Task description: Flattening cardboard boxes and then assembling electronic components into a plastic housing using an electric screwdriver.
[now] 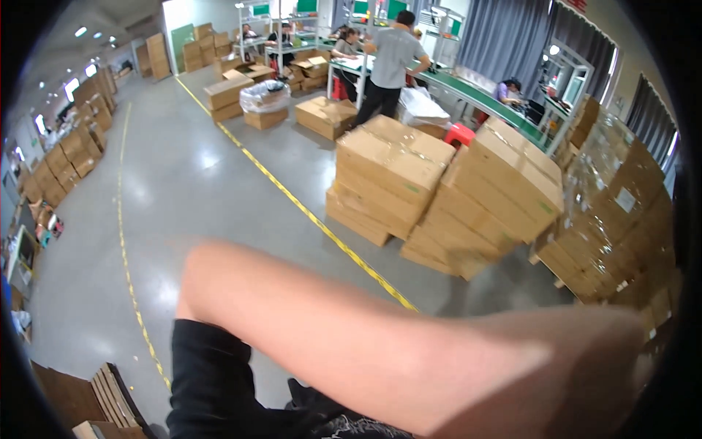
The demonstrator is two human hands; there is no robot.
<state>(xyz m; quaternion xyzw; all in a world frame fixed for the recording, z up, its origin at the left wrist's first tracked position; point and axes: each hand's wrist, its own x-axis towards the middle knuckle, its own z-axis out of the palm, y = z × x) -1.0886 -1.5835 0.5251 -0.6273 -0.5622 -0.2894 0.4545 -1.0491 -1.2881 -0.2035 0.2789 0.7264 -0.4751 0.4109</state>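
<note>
Brown cartons line the far left of my view, presumably pushed to the side so the aisle is passable. A taped yellow line runs nearer me, likely marking that lane. Next, a black sleeve rises to the bent left forearm, bare and blurred, which sweeps rightward across the foreground. Neither hand shows (not one finger reaches my camera), so I cannot tell whether the left hand or the right hand is clenched, released or grasping anything. Just beyond the forearm, right of centre, sit the nearest things: the front cartons, closed and stacked, with a leaning stack close beside them, perhaps piled to save floor. Behind, a co-worker in grey stands at the green counter. Farthest right, film-wrapped cartons tower, the clear wrap probably binding them.
</note>
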